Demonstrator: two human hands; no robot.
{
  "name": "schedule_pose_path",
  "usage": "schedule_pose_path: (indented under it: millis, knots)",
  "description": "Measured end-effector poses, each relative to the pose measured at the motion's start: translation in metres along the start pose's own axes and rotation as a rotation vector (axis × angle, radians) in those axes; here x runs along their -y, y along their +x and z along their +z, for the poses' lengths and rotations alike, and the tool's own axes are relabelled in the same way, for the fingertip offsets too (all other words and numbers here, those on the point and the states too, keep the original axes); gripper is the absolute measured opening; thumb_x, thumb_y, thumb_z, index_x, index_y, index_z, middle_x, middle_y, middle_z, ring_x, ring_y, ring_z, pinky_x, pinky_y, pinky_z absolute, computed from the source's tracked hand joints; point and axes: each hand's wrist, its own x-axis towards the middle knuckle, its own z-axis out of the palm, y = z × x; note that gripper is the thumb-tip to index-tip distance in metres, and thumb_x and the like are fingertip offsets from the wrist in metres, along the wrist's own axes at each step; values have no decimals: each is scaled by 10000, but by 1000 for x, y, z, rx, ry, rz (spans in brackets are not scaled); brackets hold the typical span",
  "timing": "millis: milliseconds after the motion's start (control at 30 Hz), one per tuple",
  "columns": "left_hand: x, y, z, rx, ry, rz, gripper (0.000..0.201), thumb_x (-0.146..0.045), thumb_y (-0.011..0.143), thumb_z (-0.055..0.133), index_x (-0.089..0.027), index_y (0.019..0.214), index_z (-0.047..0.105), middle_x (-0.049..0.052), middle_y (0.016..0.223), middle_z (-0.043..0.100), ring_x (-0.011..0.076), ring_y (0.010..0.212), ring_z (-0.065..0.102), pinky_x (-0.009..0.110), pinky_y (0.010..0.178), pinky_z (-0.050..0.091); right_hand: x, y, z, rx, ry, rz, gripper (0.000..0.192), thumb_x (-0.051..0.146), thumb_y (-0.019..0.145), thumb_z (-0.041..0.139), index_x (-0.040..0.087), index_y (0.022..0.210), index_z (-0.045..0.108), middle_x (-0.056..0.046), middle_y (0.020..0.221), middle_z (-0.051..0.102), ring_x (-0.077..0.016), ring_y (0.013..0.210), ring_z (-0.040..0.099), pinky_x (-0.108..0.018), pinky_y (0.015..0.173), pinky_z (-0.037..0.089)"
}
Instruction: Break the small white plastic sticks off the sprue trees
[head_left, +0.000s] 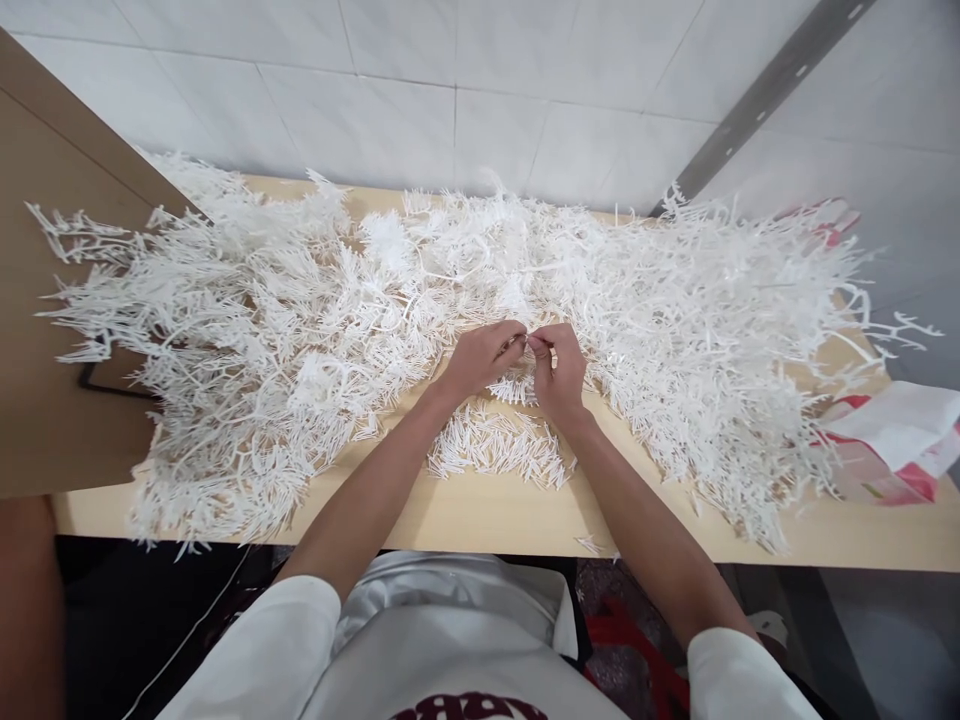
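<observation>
Illumination is bright, even and diffuse, with no single source visible in the frame. Shadows are weak: a soft, short shadow lies under the forearms on the pale wooden table (480, 520) at lower centre. The heaped white branched plastic sprues (300, 300) across the middle of the frame are close to overexposed, so fine detail merges into white patches. The glossy white tiled wall (450, 70) along the top shows mild sheen, no hard glare. Wide-angle distortion bends straight lines at the left and right edges. Focus is sharp at centre, softer toward the corners. The area below the table edge is dark.
</observation>
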Motion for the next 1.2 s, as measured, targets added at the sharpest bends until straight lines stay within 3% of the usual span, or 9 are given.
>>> schedule_pose_path:
  millis: [133,333,400,600,733,900,1033,1133,1200]
  knots:
    - [3,1,-5,-28,-146,-187,214,-277,932,424,-191,779,548,-38,610,551,90,525,447,237,548,325,-3,0,-4,-126,25,122,217,393,976,438,238,868,544,-17,784,554,-154,740,550,-338,698,456]
    - [-5,0,-5,78,-24,-62,235,-356,963,404,-202,853,543,-14,713,596,106,609,493,253,599,333,-7,10,-5,118,-9,292,306,447,977,421,248,987,653,-53,1034,662,-189,1005,610,-372,871,484]
    - [-5,0,-4,66,-18,-87,263,-373,978,374,-203,872,545,-9,727,604,113,625,508,258,610,346,-7,11,-4,144,-33,293,358,457,991,371,244,946,655,-45,988,669,-184,985,613,-372,881,476]
    - [-4,0,-4,64,19,-35,230,-340,974,397,-207,974,584,11,902,664,125,757,575,261,670,383,-6,7,-2,218,-143,258,337,479,960,448,223,794,592,-22,823,578,-151,769,553,-306,677,451]
    - [-3,0,0,40,47,-30,219,-298,964,398,-209,951,597,16,989,663,133,830,596,261,690,394,-9,6,-1,185,-175,153,319,401,966,457,210,729,552,-42,890,551,-145,787,540,-308,675,444]
    - [3,2,3,18,70,-94,205,-309,942,430,-210,854,588,3,847,665,138,720,569,277,636,359,-9,3,2,198,-195,59,272,280,945,443,211,685,484,-60,911,537,-155,801,529,-324,667,443]
    - [9,4,-1,-185,-23,-307,234,-265,928,410,-198,723,500,-21,630,534,111,557,449,263,555,308,-4,-2,4,203,-216,-16,275,230,909,450,216,634,445,-52,862,556,-128,666,477,-308,574,402]
    - [7,4,-4,-137,-105,-209,197,-278,928,430,-199,776,526,-20,678,555,104,602,471,257,597,348,-2,-2,5,129,-208,11,309,302,916,496,216,622,461,-36,803,551,-117,632,471,-296,559,403]
    - [3,3,-5,-67,-145,-125,201,-334,941,437,-200,854,560,-5,760,599,107,657,506,259,641,382,-4,1,4,48,-187,111,333,361,904,547,214,616,469,-20,759,523,-117,631,478,-290,561,415]
